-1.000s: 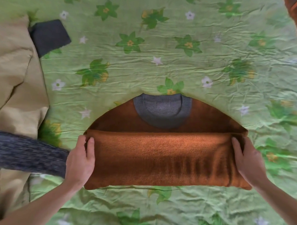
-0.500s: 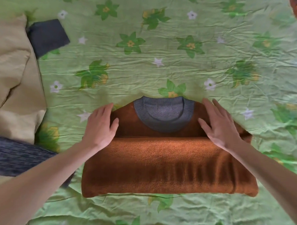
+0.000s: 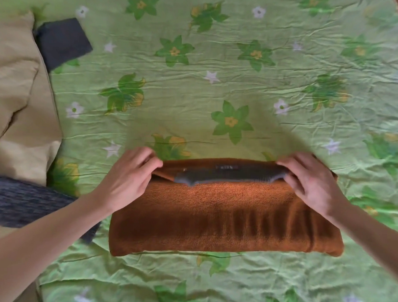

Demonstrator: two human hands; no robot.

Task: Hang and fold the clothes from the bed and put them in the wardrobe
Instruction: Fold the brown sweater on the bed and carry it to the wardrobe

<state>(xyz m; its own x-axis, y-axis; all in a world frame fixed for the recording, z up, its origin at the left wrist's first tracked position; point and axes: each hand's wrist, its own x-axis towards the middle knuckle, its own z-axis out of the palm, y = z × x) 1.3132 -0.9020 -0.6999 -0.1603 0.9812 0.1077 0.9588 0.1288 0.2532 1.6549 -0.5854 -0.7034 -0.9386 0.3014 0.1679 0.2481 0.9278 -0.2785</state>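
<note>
Both hands' grip (image 3: pixel 129 171) (image 3: pixel 310 179) pinches folded sweater (image 3: pixel 225 215).

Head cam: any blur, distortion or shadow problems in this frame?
Head view: wide-angle bowing curves the brown sweater edges; soft focus throughout, collar label unreadable; left hand and right hand slightly smeared; shadow falls on the floral sheet beyond the sweater; no glare.

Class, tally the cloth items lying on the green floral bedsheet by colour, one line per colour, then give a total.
Brown: 1, the sweater being folded
Beige: 1, the beige garment
Dark grey: 1, the grey piece
Blue-black knit: 1, the knit piece
Total: 4
</note>
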